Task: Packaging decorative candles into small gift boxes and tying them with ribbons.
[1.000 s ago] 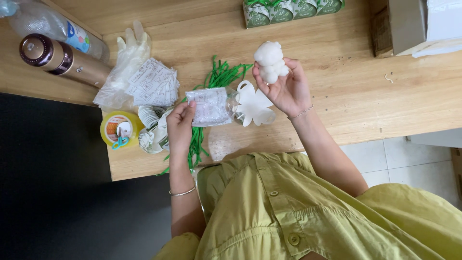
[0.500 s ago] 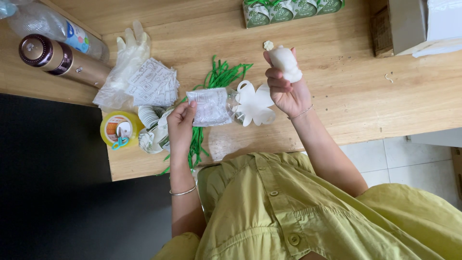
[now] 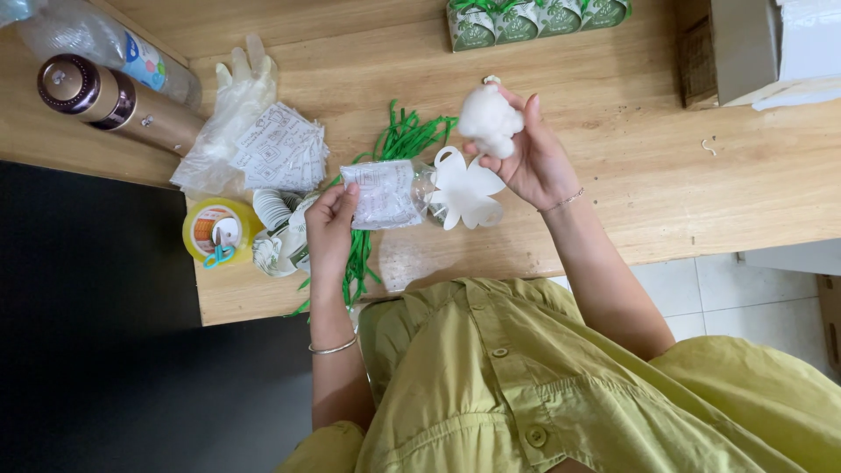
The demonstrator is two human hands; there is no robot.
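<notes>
Nearest the person, the left hand (image 3: 328, 229) pinches one small clear printed bag (image 3: 382, 193), held just over the wooden table (image 3: 613, 166). One white flower-shaped paper cutout (image 3: 466, 188) sits at the bag's open end. The right hand (image 3: 526, 153), a little further out, closes its fingers on one white cotton wad (image 3: 489, 121). Green strips (image 3: 403, 138) lie beneath, partly hidden and too tangled to count. Beyond the left hand: one yellow tape roll (image 3: 215, 232), a pile of printed bags (image 3: 280, 151), one bronze flask (image 3: 109, 101). At the far edge, four green packets (image 3: 534, 17), cut off.
</notes>
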